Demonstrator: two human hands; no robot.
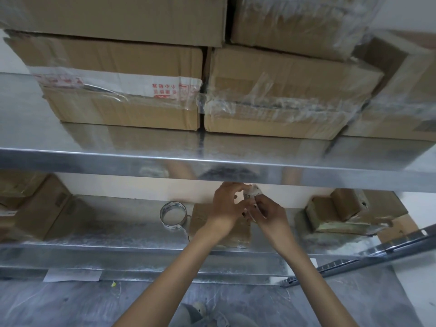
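My left hand [226, 206] and my right hand [267, 213] meet above the lower metal shelf [118, 232]. Together they hold a small crumpled whitish wad [253, 192], which looks like tape or plastic film. Fingers of both hands curl round it, and a thin strip hangs down between the hands. Below the hands lies a flat cardboard box [200, 220], partly hidden by my wrists. A roll of clear tape [172, 213] stands on edge just left of that box.
The upper shelf edge [212, 164] crosses the view right above my hands, loaded with stacked film-wrapped cartons [271, 95]. More cartons sit on the lower shelf at left [35, 208] and right [342, 211]. A white label [73, 274] is stuck to the lower shelf's front.
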